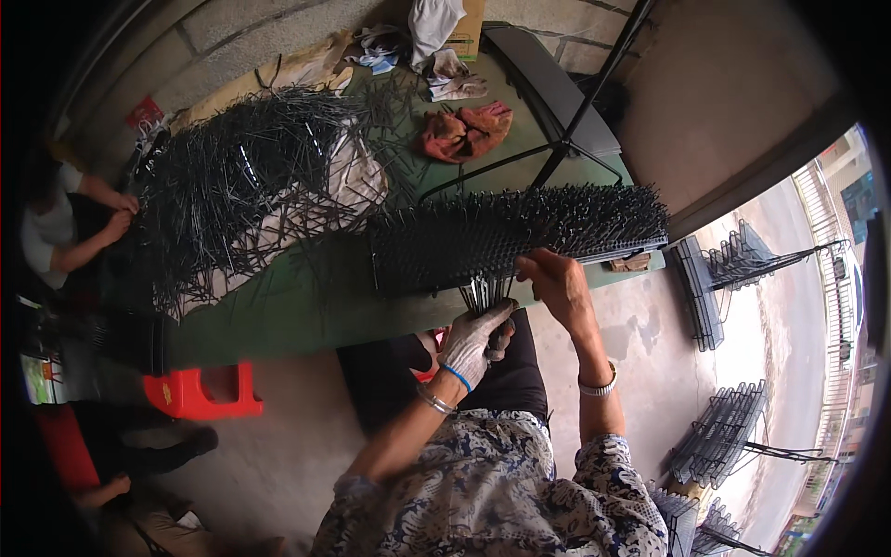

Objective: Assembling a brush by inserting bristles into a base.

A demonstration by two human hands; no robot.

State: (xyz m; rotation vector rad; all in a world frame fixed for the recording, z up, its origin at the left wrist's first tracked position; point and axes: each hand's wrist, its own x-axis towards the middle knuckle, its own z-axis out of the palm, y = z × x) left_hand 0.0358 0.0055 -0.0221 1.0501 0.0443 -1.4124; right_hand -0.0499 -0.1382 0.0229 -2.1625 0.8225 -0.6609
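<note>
Rods (484,295) gripped in left hand (473,340) stand near curled right hand (559,286), its contents unclear.

— Where does this view look from?
— The person's head, the left of two side-by-side fisheyes.
— Facing?
— Down and forward, past the shirt (473,483).
— How near?
— Close above the left hand (476,340) and right hand (559,286), yet wide: table (278,330) beyond, railing (820,218) bending at the right rim.
</note>
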